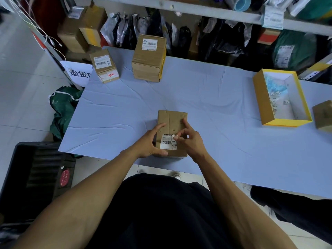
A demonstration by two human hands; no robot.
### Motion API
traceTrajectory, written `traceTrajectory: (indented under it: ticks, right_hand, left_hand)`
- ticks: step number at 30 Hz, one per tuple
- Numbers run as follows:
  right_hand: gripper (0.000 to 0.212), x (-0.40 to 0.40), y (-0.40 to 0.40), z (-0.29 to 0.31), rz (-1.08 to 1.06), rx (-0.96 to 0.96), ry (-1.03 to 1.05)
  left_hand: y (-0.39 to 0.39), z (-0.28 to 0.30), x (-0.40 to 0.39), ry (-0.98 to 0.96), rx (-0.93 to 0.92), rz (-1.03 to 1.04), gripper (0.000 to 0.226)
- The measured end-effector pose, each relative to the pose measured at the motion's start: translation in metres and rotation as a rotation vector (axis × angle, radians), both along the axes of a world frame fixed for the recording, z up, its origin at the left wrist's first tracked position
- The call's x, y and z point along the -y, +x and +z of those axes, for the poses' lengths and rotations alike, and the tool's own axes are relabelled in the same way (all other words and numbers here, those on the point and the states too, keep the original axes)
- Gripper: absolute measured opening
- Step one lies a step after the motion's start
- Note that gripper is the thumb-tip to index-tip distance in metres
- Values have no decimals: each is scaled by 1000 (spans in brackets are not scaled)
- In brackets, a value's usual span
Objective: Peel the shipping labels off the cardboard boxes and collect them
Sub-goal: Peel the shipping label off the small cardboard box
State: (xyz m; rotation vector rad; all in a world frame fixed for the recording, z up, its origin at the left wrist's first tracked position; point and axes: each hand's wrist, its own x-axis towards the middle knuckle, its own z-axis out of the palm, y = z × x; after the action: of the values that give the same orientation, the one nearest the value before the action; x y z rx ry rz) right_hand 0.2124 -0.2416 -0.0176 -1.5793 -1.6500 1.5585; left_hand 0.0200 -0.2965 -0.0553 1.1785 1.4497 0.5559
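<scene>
On the blue table [206,90] we see two labelled boxes in the upper left of the frame, and the box [171,123] at lower centre. Our left hand [150,142] grips its side, fingers curled; our right hand [188,141] pinches the label [167,141] corner. We judge peeling has started; next, a slow steady pull.

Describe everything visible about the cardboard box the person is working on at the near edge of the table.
The brown cardboard box lies flat on the blue-covered table, its top creased. A white barcode label sits at its near end. The left hand holds the box's left side; the right hand pinches the label's upper right corner, which looks slightly lifted.
</scene>
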Motion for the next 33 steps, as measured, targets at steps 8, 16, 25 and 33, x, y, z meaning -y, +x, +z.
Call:
traceTrajectory:
  ticks: [8,16,25,33]
  right_hand:
    - [13,-2,3,-3,15,-51,-38]
    - [16,-2,5,-4,24,-95,-50]
    - [19,-2,6,3,67,-121,-69]
    - [16,-3,7,7,68,-140,-98]
  left_hand:
    - [1,3,0,-5,-1,3,112]
    - [0,3,0,-14,-5,-3,111]
    - [0,4,1,-12,4,-5,110]
    - [2,7,2,-35,4,-3,111]
